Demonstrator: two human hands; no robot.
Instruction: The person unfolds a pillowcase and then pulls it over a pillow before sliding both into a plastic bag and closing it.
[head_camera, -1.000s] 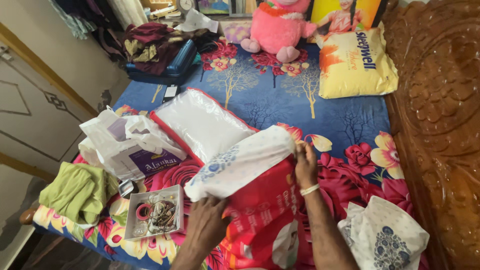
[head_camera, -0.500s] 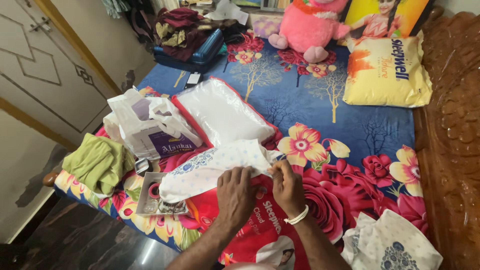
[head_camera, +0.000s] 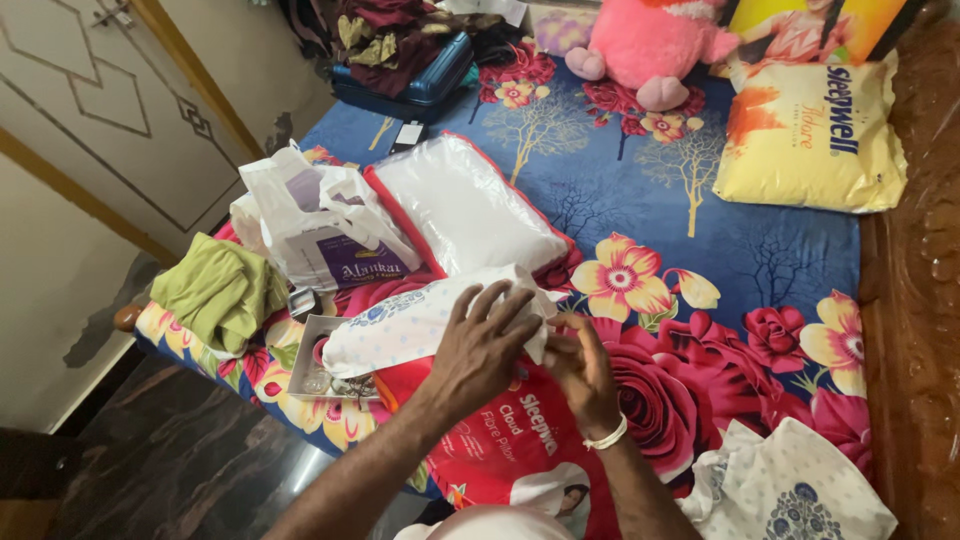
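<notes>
Since half a second ago, left hand has slid up over the white cover, fingers now spread flat on its right end; before, it was curled lower against the red pillow. Right hand has barely shifted. Camera has tipped slightly right and down.

Grip state: left hand is open, palm pressing on the cover, not pinching. Right hand has fingers drawn together at the cover's right edge, just beside the left fingertips; whether it actually pinches fabric I can't tell, as the left hand hides the contact.

Cover lies across the top of the red pillow, its long axis running left to right, left end overhanging the small box of bangles and bits. Red pillow sits at the bed's near edge, its lower end toward the person.

Edges and room:
- Left: the box touches the cover, then green cloth at the bed corner, floor just beyond.
- Up-left: white shopping bag and clear-wrapped pillow, the latter near the cover's top edge.
- Right: open bedsheet up to the carved headboard.
- Lower right: second printed white cover, well apart from the hands.
- Far end: yellow pillow, pink plush, blue suitcase.
</notes>
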